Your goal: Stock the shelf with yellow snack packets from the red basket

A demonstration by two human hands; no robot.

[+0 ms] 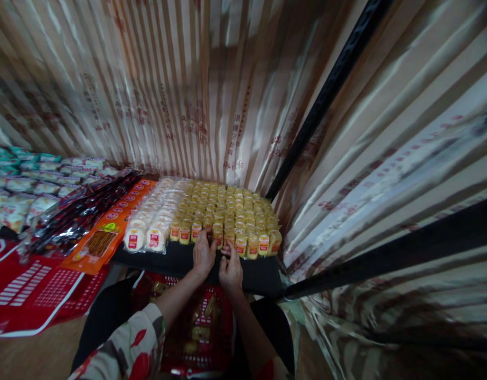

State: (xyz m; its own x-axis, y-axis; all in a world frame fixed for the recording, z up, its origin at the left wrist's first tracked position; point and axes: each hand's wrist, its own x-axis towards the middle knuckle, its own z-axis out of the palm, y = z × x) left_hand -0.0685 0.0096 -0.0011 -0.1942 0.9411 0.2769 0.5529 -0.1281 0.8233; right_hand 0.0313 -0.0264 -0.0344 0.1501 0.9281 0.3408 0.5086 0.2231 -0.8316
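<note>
Below the front edge of a black shelf (259, 272), a red basket (226, 343) holds some loose packets (200, 333). Above it, the left hand (204, 256) has its fingers partly bent against the front row of yellow packets (241, 208); the right hand (231, 269), just beside it, is half curled at the same row. Whether either grips a packet, I cannot tell. The yellow packets lie straight ahead on the shelf, both hands about equally near; the front ones stand upright, long axis vertical. Their red-and-yellow labels are too small to read, like the red ones on the white packets (156, 211) to the left. Behind, striped sheeting (212, 105) carries reddish Chinese characters, too blurred to read surely.
</note>
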